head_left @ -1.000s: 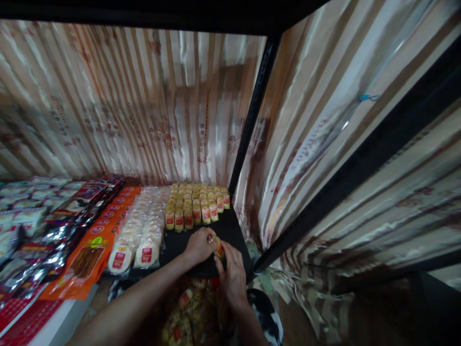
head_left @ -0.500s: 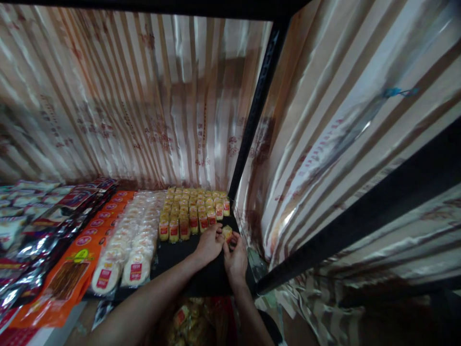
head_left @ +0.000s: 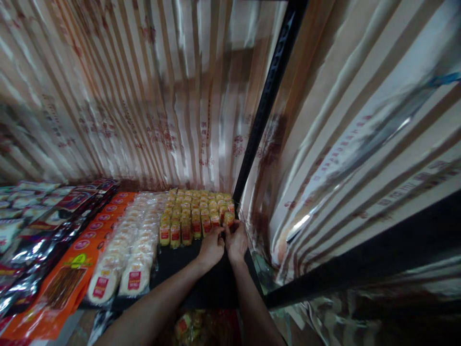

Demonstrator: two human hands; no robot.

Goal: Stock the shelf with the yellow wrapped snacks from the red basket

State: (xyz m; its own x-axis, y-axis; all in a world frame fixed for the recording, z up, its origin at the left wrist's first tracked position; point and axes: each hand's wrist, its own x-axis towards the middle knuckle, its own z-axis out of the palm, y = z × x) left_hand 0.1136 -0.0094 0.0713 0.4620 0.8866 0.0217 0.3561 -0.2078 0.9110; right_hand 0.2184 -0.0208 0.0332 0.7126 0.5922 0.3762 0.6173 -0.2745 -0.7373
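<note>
Rows of small yellow snack packets with red labels [head_left: 190, 211] stand on a black shelf [head_left: 212, 283]. My left hand [head_left: 211, 247] and my right hand [head_left: 236, 241] are side by side at the right end of the front row. Their fingers pinch one yellow packet [head_left: 228, 218] that stands against the row, close to the black upright post [head_left: 266, 101]. Both forearms reach in from the bottom of the picture.
Left of the yellow packets lie round white cakes in clear wrap [head_left: 135, 245], then orange flat packs [head_left: 74, 269] and dark foil packs [head_left: 25, 240]. Striped shiny sheeting [head_left: 126, 96] lines the back and right side. A bag of loose packets [head_left: 194, 327] sits below the shelf edge.
Both hands carried the yellow packet from the shelf's front edge back to the right end of the front row. The camera tilted up and closer.
</note>
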